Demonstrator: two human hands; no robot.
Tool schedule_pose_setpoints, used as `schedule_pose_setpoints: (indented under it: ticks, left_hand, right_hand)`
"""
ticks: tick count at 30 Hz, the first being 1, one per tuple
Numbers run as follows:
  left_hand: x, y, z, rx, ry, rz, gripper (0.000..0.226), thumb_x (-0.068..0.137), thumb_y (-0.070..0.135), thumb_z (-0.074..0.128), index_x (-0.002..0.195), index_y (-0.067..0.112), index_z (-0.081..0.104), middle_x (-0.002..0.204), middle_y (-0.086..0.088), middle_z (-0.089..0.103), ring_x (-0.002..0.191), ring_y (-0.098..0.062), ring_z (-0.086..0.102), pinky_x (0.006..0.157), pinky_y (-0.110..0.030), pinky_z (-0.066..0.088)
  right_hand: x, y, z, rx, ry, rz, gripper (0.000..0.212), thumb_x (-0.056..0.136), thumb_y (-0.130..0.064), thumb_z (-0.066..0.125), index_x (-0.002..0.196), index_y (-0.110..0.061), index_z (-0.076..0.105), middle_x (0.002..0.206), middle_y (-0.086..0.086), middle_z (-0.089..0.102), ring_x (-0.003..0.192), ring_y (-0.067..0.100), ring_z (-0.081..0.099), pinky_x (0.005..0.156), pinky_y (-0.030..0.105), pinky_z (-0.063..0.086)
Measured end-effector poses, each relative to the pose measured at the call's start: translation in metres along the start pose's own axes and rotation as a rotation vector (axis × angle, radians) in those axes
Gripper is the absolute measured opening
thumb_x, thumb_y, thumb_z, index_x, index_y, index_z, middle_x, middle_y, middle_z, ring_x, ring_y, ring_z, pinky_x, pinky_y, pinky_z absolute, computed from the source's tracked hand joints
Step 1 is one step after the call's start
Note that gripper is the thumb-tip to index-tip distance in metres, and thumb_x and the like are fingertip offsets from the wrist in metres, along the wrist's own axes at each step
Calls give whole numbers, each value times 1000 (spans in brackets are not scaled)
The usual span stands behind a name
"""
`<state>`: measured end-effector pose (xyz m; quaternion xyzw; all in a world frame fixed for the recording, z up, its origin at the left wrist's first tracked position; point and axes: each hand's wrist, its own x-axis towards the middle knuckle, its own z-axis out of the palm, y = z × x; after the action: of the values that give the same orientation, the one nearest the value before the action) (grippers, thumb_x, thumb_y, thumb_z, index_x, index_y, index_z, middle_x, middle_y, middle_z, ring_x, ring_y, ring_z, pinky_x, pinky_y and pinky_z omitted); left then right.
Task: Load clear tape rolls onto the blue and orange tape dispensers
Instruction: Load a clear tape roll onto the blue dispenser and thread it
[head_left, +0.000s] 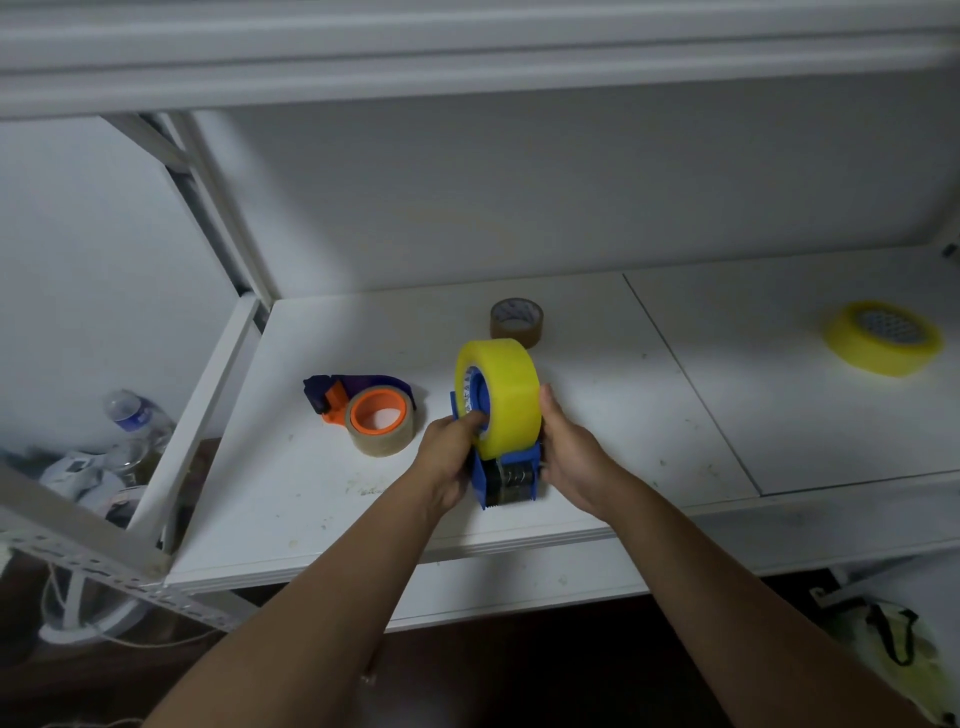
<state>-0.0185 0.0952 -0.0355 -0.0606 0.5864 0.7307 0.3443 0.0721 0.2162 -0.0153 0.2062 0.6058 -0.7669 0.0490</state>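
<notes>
Nearest, 2 bare forearms reach onto the white shelf (291, 499). The left hand (449, 457) and right hand (569, 457) clamp the blue dispenser (506, 480) between them at the shelf's middle front: left fingers (475, 418) curl onto the hub side, while the right hand wraps the opposite side, its fingers hidden behind. The dispenser's long axis runs 6 to 12 o'clock, cutter end toward 6. On it stands 1 yellowish clear tape roll (501, 397), upright, its hole facing 9 o'clock. At 9 o'clock from it lies the orange dispenser (345, 397) carrying 1 brownish roll (379, 428) flat, handle toward 10 o'clock. Farther, at 12 o'clock, stands 1 brown roll (517, 322). Far off at 2 o'clock lies 1 yellow roll (883, 338), flat.
</notes>
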Motion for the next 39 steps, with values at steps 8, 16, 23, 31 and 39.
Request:
schedule_pose_setpoints:
  ticks: [8, 16, 23, 31, 39]
  left_hand:
    - [-6, 13, 1, 285, 228, 238, 27, 85, 24, 71, 101, 8, 56, 91, -11, 67, 80, -23, 66, 69, -34, 55]
    - [-7, 22, 8, 356, 258, 227, 38, 91, 29, 61, 123, 13, 47, 102, -4, 60, 89, -17, 61, 78, -36, 53]
    - [-5, 21, 16, 268, 188, 160, 22, 89, 18, 61, 107, 5, 58, 104, -12, 64, 95, -24, 62, 88, -40, 53]
    - [9, 5, 9, 405, 157, 147, 24, 87, 27, 67, 91, 10, 51, 101, -20, 65, 96, -33, 66, 87, -50, 55]
    - [21, -4, -1, 512, 122, 205, 28, 83, 27, 71, 83, 16, 46, 97, -17, 64, 83, -24, 62, 79, -44, 54]
  right_hand:
    - [9, -8, -2, -140, 242, -160, 65, 78, -62, 62, 134, -43, 33, 126, -5, 55, 107, 19, 62, 85, 47, 57]
    - [18, -4, -33, -55, 187, -107, 37, 84, -34, 72, 117, -23, 56, 113, 2, 68, 98, 20, 69, 87, 39, 56]
    - [37, 5, -49, 174, 245, 18, 50, 82, -31, 74, 123, -13, 52, 115, 9, 68, 101, 23, 68, 84, 36, 56]
    - [53, -3, -50, -68, 328, 92, 37, 88, -28, 63, 120, -14, 49, 117, 10, 60, 97, 23, 64, 63, 32, 55]
    - [51, -11, -47, -904, 445, 75, 48, 71, -53, 38, 82, -10, 56, 86, 13, 58, 88, 32, 57, 77, 36, 45]
